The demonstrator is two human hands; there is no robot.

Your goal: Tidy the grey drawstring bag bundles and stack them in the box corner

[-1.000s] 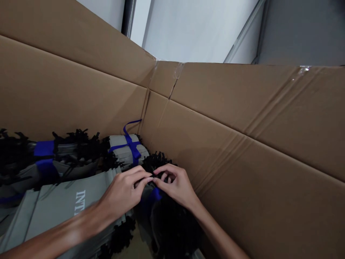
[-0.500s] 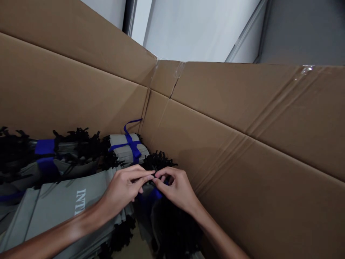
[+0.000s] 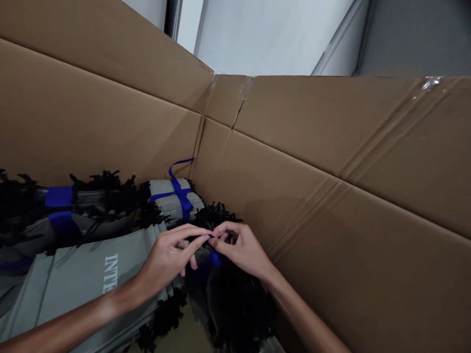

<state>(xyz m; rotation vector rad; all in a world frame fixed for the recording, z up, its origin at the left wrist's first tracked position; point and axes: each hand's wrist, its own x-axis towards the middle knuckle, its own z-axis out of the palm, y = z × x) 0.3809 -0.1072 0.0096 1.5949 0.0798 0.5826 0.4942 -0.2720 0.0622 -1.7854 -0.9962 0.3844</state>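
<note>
Head view: left hand (image 3: 169, 257) and right hand (image 3: 241, 247) pinched narrow, fingertips meeting; held item hidden.
Location: black-fringed bundle (image 3: 235, 304), blue ribbon (image 3: 213, 260), in cardboard box (image 3: 294, 147) corner.
Done: neighbouring grey bundle (image 3: 172, 196) tied crosswise.

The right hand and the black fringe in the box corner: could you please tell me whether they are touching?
Touching: the head view shows the right hand pinching the black fringe.
</note>
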